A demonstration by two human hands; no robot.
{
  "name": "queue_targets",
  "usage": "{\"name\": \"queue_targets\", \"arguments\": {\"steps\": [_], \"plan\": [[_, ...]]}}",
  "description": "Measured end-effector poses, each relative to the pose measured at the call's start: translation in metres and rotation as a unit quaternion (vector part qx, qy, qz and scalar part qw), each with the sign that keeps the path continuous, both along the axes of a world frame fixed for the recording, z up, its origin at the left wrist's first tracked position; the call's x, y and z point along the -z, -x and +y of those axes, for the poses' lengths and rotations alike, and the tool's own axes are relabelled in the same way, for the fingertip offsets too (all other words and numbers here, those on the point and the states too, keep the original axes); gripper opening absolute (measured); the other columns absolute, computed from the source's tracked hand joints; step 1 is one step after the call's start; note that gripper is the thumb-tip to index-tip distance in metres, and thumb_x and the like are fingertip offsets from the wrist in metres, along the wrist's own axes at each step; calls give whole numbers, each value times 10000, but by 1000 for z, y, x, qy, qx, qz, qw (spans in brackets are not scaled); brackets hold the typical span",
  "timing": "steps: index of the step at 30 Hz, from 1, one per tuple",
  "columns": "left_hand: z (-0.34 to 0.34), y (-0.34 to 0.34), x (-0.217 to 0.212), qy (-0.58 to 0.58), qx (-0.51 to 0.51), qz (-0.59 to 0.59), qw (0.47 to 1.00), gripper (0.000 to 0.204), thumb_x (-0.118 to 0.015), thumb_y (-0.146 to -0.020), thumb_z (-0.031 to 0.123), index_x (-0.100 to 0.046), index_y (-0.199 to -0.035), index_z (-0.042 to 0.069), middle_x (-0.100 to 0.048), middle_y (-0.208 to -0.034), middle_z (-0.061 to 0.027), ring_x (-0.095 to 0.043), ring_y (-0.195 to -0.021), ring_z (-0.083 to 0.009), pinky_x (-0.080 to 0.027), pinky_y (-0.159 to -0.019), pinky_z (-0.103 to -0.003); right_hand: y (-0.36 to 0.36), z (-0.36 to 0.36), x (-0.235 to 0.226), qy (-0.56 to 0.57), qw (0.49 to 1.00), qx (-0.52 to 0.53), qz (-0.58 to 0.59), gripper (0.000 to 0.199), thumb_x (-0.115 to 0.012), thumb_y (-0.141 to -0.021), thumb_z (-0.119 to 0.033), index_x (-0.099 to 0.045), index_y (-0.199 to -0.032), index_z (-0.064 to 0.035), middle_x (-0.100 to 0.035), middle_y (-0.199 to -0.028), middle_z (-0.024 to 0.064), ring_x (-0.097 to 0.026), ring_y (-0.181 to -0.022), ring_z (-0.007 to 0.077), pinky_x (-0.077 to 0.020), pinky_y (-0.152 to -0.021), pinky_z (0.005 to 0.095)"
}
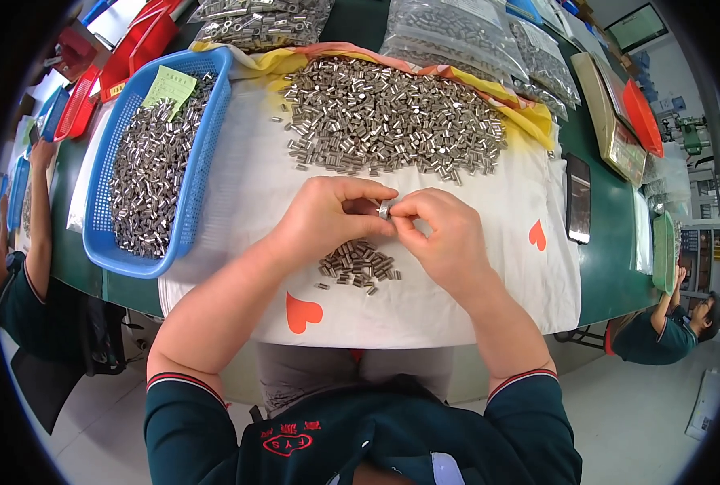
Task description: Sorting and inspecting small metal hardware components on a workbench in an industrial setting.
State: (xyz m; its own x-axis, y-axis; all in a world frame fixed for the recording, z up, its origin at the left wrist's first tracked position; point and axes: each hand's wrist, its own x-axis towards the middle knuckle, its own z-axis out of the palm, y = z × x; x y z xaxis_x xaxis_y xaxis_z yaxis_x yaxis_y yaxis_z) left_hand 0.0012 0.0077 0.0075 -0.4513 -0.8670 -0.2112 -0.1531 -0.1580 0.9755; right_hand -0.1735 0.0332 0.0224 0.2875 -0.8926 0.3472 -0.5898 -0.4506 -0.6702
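Observation:
Between my two hands is a small shiny metal part (385, 209), short and round like a sleeve or ring. My left hand (321, 217) closes its thumb and index finger on it from the left. From the right, the fingertips of my right hand (445, 234) pinch the same part. Below my left hand, a small heap of short metal cylinders (358, 265) lies on a white cloth (238, 210) with red hearts. Beyond both hands spreads a much larger pile of similar metal cylinders (392, 117).
A blue basket (188, 186) of metal pieces with a yellow-green slip stands at left. Yellow-orange fabric (538, 121) borders the big pile. Bags of metal parts (457, 36) lie behind it. A phone (578, 198) rests at right. Co-workers sit on the left and right (659, 335).

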Motion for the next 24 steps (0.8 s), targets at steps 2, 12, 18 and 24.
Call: {"name": "queue_targets", "arguments": {"steps": [2, 12, 18, 24], "plan": [[-1, -2, 0, -18, 4, 26, 1000, 341, -726, -674, 61, -627, -997, 15, -610, -732, -12, -531, -652, -43, -459, -604, -203, 5, -3, -5, -44, 998, -12, -39, 79, -615, -683, -8, -582, -752, -25, -589, -705, 77, -564, -630, 205, -458, -571, 305], [4, -7, -3, 20, 134, -32, 990, 382, -755, -656, 62, -609, -1003, 2, -614, -862, -9, -533, -731, -45, -457, -655, -198, 39, -25, -15, -248, 963, 77, -67, 111, -659, -703, -70, -602, -780, -14, -579, -683, 15, -514, -615, 88, -423, -578, 228], [2, -6, -1, 16, 112, 14, 994, 383, -751, -658, 60, -604, -1009, 18, -584, -851, 18, -520, -753, -40, -448, -685, -194, 39, -31, 3, -136, 957, 195, 164, 114, -614, -730, -126, -605, -789, -29, -594, -694, 85, -567, -620, 201, -446, -588, 312], [-1, -6, -3, -29, 91, 27, 995, 371, -723, -682, 23, -592, -1028, 23, -536, -790, 41, -491, -721, -16, -438, -660, -173, 38, -30, 5, -100, 948, 175, 246, 84, -587, -745, -143, -602, -746, -60, -583, -753, 95, -567, -747, 260, -459, -670, 363]]}}
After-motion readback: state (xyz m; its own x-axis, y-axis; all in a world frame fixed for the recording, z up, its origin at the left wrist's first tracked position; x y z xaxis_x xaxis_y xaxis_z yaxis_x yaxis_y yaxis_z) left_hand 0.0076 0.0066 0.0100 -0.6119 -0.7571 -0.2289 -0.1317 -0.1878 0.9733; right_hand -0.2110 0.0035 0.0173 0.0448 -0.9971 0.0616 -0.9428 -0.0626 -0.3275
